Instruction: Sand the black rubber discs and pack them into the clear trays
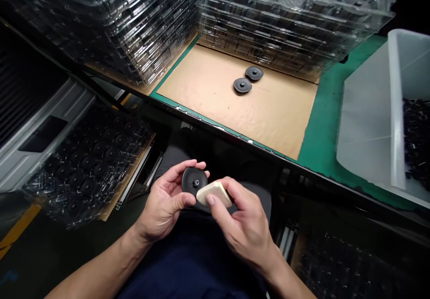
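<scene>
My left hand (168, 200) grips a round black plastic part (190, 178) by its edge, its dished face and small central post turned toward me. Between the thumb and fingers of my right hand (243, 220) is a cream-coloured flat pad (213, 194), perhaps felt or sponge. Its tip meets or overlaps the lower right rim of the black part; whether they touch I cannot tell. Both hands are over my lap, in front of the table edge. Two similar black parts, one nearer (242, 85) and one farther (254, 73), lie side by side on the cardboard sheet (208, 88).
Tall stacks of clear plastic trays stand at the back left (134, 35) and back right (285, 21). On the right, a white bin (369, 111) holds small dark pieces. A lower tray (90, 160) at left carries several black parts. The green table edge (215, 126) runs before me.
</scene>
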### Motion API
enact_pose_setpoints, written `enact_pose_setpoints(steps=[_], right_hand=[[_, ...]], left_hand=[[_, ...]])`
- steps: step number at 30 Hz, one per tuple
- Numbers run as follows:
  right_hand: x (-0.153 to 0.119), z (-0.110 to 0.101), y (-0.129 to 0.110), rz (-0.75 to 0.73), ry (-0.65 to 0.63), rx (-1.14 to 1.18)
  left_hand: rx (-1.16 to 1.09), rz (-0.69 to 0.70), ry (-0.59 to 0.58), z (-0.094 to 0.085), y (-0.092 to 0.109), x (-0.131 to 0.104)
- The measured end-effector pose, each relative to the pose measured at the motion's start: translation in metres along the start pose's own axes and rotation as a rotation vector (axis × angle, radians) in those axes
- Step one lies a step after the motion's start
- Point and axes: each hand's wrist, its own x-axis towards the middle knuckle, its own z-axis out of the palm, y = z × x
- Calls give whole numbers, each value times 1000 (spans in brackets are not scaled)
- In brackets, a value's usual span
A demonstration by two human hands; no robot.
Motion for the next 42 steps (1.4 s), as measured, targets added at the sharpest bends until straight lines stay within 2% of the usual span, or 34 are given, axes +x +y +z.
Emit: enact_pose_setpoints(steps=[3,7,10,13,17,20,22,25,27,29,32,34,37,40,42], right_hand=[[-1,1,0,-47,77,-57],[0,3,2,-11,-5,35],[1,3,5,4,75,-21],[0,3,6,50,-16,75],[0,2,6,0,37,19],[2,-1,7,17,-51,59],[4,-3,9,-26,-73,31],[8,-4,11,-158,0,-113],[7,-2,10,-188,27,-169],[5,1,8,-109,24,-157],[0,5,5,32,-60,-82],[-1,5,5,9,-47,-120],[0,4,6,-56,41,-228],[0,2,4,-13,-72,-173],[-1,2,3,-12,-107,-170]], left_hand=[[0,-4,12,-1,0,0],[0,-32,10,-3,0,-1],[17,-28,30,-5,-1,-1],[2,-29,21,-5,-2,0],[-16,-44,34,-7,-2,0],[-34,-79,20,-11,-3,-1],[-47,-141,-10,-13,-4,-3],[-41,-250,-44,-14,-6,-3],[-43,-247,-21,-12,-5,-3],[-69,-202,51,-10,-3,-3],[-91,-200,125,-9,0,-2],[-59,-248,90,-9,0,-1],[-20,-286,53,-9,-1,1],[-33,-273,103,-8,0,2],[-23,-293,80,-7,0,3]])
